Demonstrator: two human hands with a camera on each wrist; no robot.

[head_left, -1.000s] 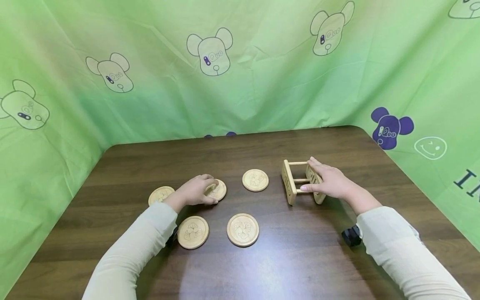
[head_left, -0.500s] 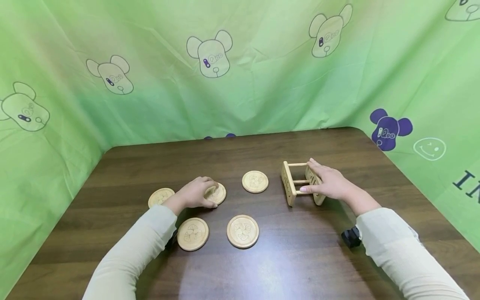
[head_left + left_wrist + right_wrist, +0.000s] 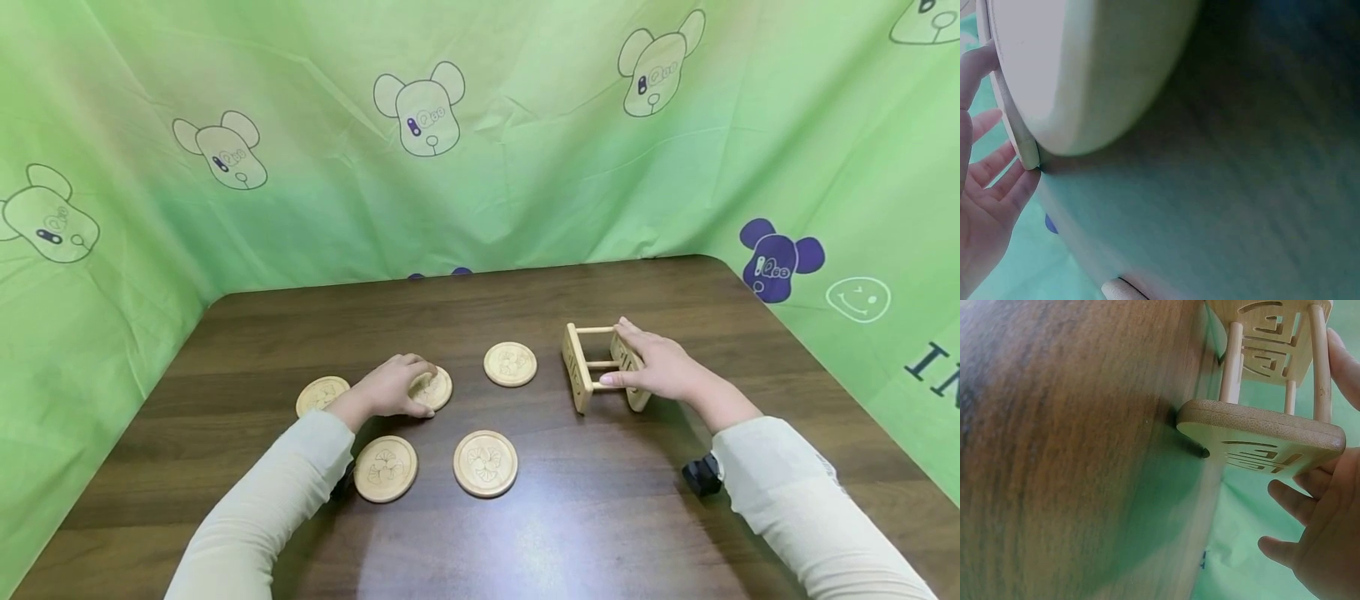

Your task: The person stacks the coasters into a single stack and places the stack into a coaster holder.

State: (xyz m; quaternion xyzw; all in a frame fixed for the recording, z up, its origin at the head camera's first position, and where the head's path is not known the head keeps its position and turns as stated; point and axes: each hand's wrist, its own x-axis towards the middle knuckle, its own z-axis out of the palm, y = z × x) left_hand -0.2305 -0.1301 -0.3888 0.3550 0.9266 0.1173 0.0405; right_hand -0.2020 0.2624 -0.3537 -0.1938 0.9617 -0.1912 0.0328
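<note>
My left hand spans a round wooden coaster, with the thumb at its near edge and the fingers at its far edge. In the left wrist view, the fingertips meet the rim of that coaster. On the right, my right hand grips the right side panel of a small wooden coaster rack. Its thumb lies over the front rod, and the other fingers lie along the panel's top and outside. The right wrist view shows the rack's cut-out panel standing on the table.
More carved coasters lie flat: one behind the left wrist, one and another nearer the front, and one between the held coaster and the rack. The brown table ends against a green printed curtain.
</note>
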